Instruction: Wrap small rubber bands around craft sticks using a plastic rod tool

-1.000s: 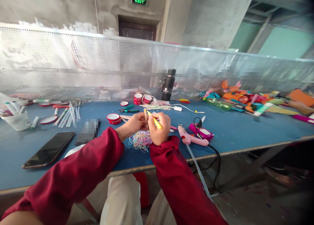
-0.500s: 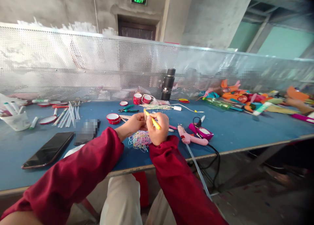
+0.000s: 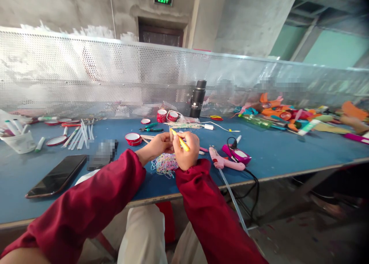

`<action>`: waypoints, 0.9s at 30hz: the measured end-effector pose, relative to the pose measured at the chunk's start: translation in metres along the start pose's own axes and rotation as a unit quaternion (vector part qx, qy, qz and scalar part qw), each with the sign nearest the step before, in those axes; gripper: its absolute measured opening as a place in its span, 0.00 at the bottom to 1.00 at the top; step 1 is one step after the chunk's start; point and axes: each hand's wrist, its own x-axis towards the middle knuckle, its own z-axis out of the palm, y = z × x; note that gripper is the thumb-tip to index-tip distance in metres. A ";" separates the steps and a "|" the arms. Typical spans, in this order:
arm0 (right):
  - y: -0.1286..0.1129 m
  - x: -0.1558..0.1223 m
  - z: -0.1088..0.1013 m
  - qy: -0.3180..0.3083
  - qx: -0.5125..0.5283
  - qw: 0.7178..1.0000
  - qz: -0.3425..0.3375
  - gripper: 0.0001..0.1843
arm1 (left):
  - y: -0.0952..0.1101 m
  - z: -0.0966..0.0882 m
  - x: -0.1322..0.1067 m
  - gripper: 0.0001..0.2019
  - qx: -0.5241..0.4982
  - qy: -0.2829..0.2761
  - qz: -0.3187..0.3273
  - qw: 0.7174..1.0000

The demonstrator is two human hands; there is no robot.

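Observation:
Both my hands meet above the blue table (image 3: 288,152), sleeves dark red. My right hand (image 3: 186,150) is closed around a yellow stick (image 3: 180,140) that points up and to the left. My left hand (image 3: 158,143) pinches a small wooden stick (image 3: 171,135) right beside it, fingertips touching those of the right hand. Just below the hands lies a heap of thin coloured rubber bands (image 3: 165,164).
A pink glue gun (image 3: 223,162) with a clear stick and a black cord lies right of my hands. A black phone (image 3: 56,175), red tape rolls (image 3: 133,138), white sticks (image 3: 82,135), a black flask (image 3: 197,98) and a pile of colourful craft items (image 3: 282,116) surround them. A perforated metal screen (image 3: 115,75) backs the table.
The yellow stick in my right hand has shifted slightly in angle; my hands stay together in the same spot.

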 end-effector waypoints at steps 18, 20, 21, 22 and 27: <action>0.001 0.000 0.000 -0.004 0.015 1.000 -0.008 0.05 | -0.003 -0.003 0.002 0.19 0.003 0.002 -0.001 1.000; 0.001 0.000 0.000 0.002 0.007 1.000 0.000 0.05 | -0.004 -0.004 0.002 0.18 0.012 -0.003 0.003 1.000; 0.002 0.000 0.001 0.007 0.004 1.000 0.004 0.05 | -0.004 -0.004 0.003 0.17 0.016 -0.007 0.003 1.000; 0.002 0.000 0.001 0.011 0.003 1.000 0.007 0.05 | -0.005 -0.004 0.003 0.17 0.018 -0.009 0.002 1.000; 0.000 0.000 0.000 -0.010 0.013 1.000 -0.003 0.05 | -0.007 -0.005 0.004 0.17 0.014 -0.004 0.005 1.000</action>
